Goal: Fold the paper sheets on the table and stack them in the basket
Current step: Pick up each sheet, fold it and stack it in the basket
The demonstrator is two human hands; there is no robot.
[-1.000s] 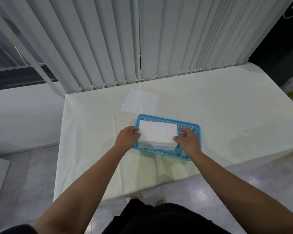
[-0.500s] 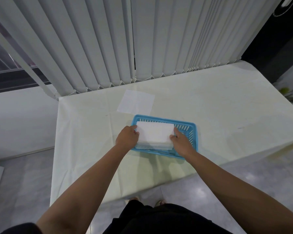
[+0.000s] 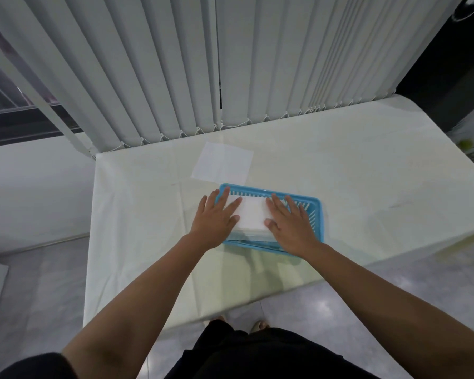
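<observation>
2 hands go flat: left hand [image 3: 216, 220] and right hand [image 3: 290, 225] no longer pinch the ends of the folded stack [image 3: 253, 217]. Fingers are straight, pressing it down inside the blue basket [image 3: 319, 214]. Placement looks done. 1 unfolded sheet [image 3: 222, 165] waits on the table [image 3: 367, 173] just beyond the basket.

Single wide-angle view, worn on the head, high over the near edge of the cream cloth-covered surface [image 3: 148, 214]. Looks forward and steeply down, facing the white vertical blinds [image 3: 175, 64] along the far edge. Sits near, close over the middle of the surface. Catches grey polished floor [image 3: 39, 283] at left and below. Fans straight lines outward toward the corners.
</observation>
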